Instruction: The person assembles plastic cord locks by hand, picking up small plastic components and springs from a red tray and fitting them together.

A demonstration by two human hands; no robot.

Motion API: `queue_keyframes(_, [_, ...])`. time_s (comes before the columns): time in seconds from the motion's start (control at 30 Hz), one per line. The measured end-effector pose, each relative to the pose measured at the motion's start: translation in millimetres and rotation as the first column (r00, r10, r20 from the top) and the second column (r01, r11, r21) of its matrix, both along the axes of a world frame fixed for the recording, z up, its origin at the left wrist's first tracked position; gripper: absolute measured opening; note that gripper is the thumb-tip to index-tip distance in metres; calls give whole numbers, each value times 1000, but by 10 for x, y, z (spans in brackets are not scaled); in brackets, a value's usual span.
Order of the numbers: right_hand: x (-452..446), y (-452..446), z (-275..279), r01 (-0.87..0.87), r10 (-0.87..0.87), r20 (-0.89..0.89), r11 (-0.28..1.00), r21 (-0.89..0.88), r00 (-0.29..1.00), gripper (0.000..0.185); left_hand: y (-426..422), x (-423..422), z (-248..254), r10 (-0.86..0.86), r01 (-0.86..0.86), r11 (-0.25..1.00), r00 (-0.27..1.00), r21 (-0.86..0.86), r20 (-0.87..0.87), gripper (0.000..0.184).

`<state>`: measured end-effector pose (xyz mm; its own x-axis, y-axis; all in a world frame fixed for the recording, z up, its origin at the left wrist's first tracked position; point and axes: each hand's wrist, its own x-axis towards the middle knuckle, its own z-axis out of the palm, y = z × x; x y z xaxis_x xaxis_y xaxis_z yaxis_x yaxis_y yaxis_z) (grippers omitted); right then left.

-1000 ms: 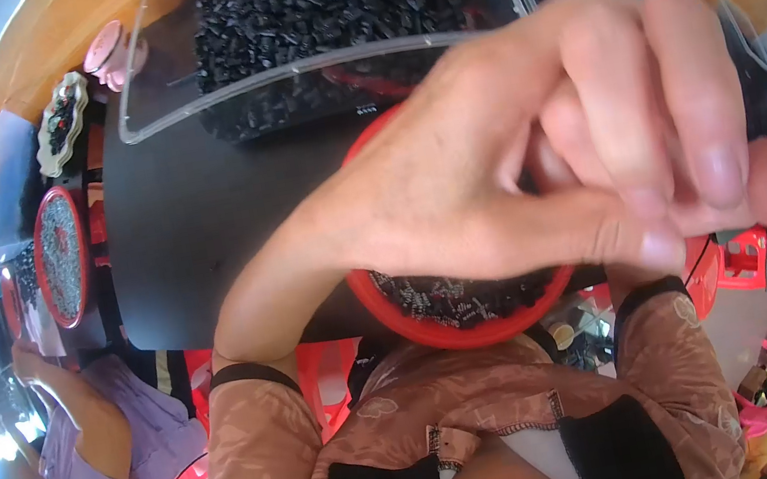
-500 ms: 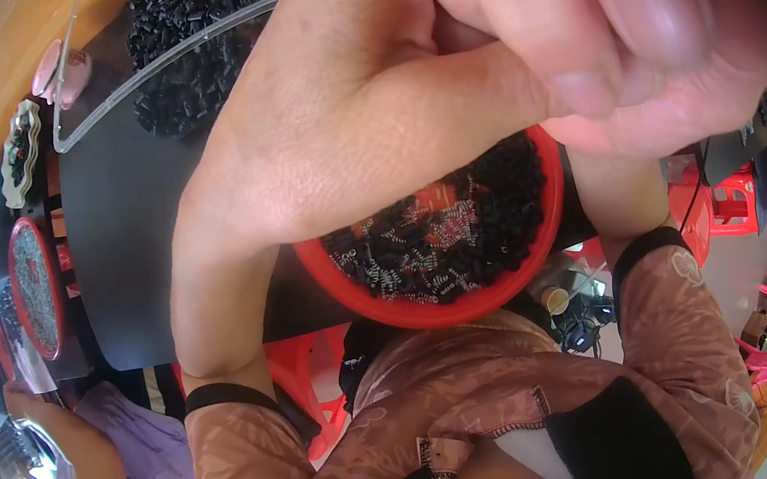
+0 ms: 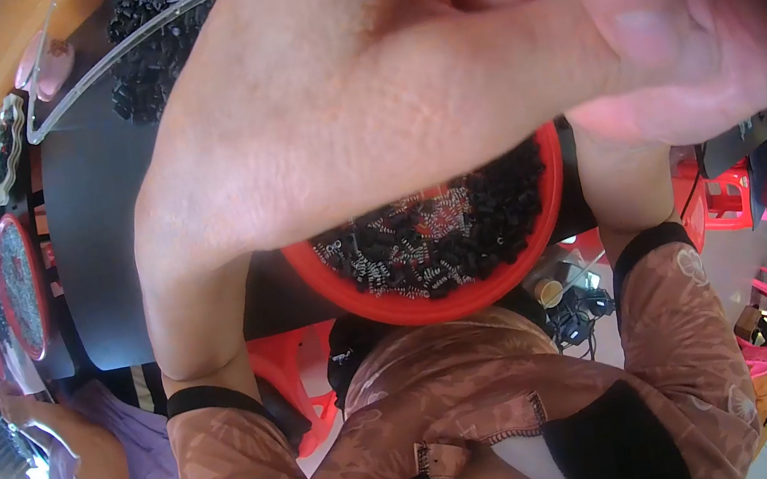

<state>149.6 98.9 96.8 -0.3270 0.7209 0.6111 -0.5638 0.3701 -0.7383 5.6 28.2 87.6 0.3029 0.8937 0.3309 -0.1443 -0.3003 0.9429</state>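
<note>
My left hand is raised very close to the camera and fills the upper middle, its fingers curled and its thumb stretched towards the right. Against its fingertips presses my right hand, also closed and partly in shadow. Anything pinched between them is hidden. Below both hands is a round red basin, partly covered by my left hand and wrist. Inside it lie small black plastic pieces and many small metal springs.
A clear-walled container with black pieces stands on the dark table. Further left are a scalloped dish, a pink object and a red tray of springs. People sit at both sides; red stools stand at right.
Both hands stay together near the camera. My left hand looks larger and slightly lower, its fingers curled further right. The surroundings have shifted slightly left in view.
</note>
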Motion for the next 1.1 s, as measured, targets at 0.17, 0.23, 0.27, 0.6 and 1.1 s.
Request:
queue_keyframes(0.17, [-15,-1,-24,9,-8,14,1000,-15,1000,25,58,-37,-5,1,-1,1000,1000,2,-24,26])
queue_keyframes(0.23, [-22,8,-15,11,-11,14,1000,-15,1000,25,86,-65,13,3,-3,1000,999,13,-34,27])
queue_keyframes(0.27, [-24,14,1,10,-10,9,1000,-8,1000,25,90,-72,25,6,-5,1000,999,22,-43,28])
queue_keyframes(0.6, [-156,49,13,-3,3,37,1000,2,999,27,46,-6,411,180,-177,983,927,40,-329,32])
queue_keyframes(1.1, [-247,-8,37,-16,12,86,999,43,996,30,183,72,330,182,-149,982,921,119,-345,25])
